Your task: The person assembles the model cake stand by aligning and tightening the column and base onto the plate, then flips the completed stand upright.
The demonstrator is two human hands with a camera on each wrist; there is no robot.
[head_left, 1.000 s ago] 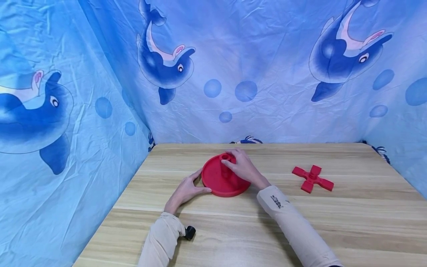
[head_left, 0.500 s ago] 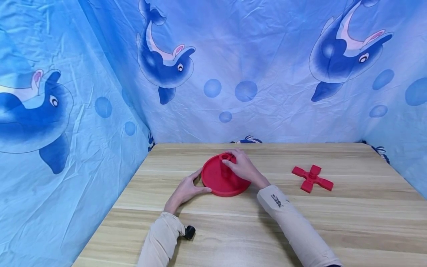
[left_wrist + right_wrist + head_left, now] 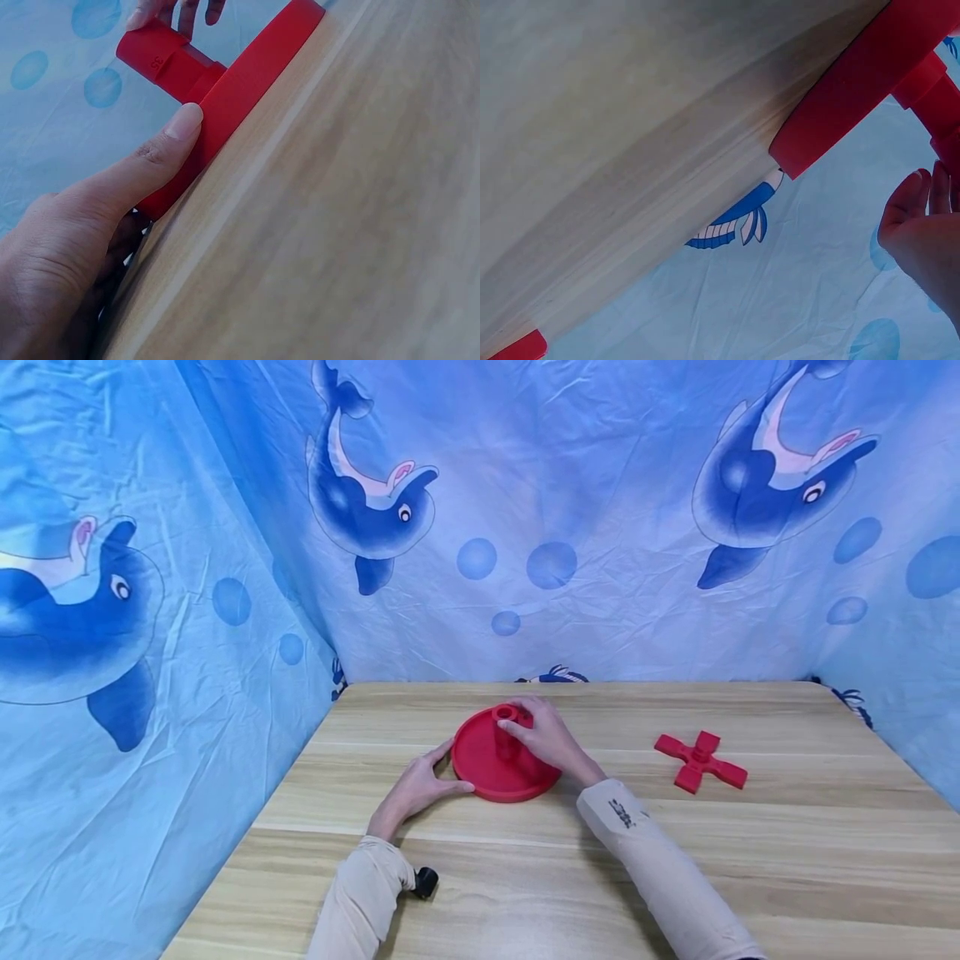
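Note:
A round red tray (image 3: 476, 760) with a low raised rim lies on the wooden table, left of centre. From its middle rises a red hollow post (image 3: 163, 66), which has a small number 35 on its side in the left wrist view. My left hand (image 3: 416, 789) grips the tray's left edge, thumb at the near side of the rim and fingers round the far side. Around the upper part of the post, my right hand (image 3: 553, 742) curls its thumb and fingers, coming from the right. The post's open top shows in the head view.
A red four-armed cross piece (image 3: 701, 763) with a round boss lies on the table (image 3: 525, 893) to the right. Behind and at the sides hangs a blue curtain (image 3: 630, 635) printed with dolphins. A small black device (image 3: 425, 882) sits at the left sleeve.
Both hands keep their hold on the tray and post. The head view has shifted very slightly; otherwise things stay in place.

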